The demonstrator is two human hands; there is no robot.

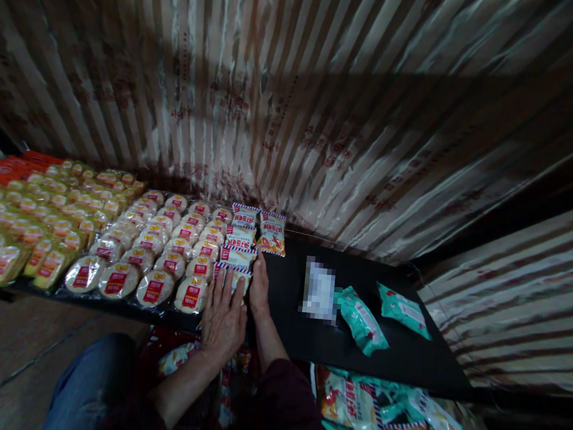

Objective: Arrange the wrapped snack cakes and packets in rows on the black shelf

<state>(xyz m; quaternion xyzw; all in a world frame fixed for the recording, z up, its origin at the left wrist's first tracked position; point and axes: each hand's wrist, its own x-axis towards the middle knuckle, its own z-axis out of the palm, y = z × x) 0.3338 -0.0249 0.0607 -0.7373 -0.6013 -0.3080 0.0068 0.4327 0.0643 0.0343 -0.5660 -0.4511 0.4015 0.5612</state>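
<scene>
My left hand lies flat, fingers stretched out, on the front snack packet of a column of small white packets with striped edges. Just to its right, my right hand stands on edge with straight fingers, along the right side of that column. Behind the front packet lie another packet and more of the same kind. One packet begins a second column at the back, beyond my right fingertips. Left of my hands, round rice crackers in clear wrappers stand in several rows.
Yellow-wrapped cakes and orange packs fill the left of the black shelf. Right of my hands lie two green packets and a pixelated white item. Loose packets sit below the shelf edge. Striped sheeting hangs behind.
</scene>
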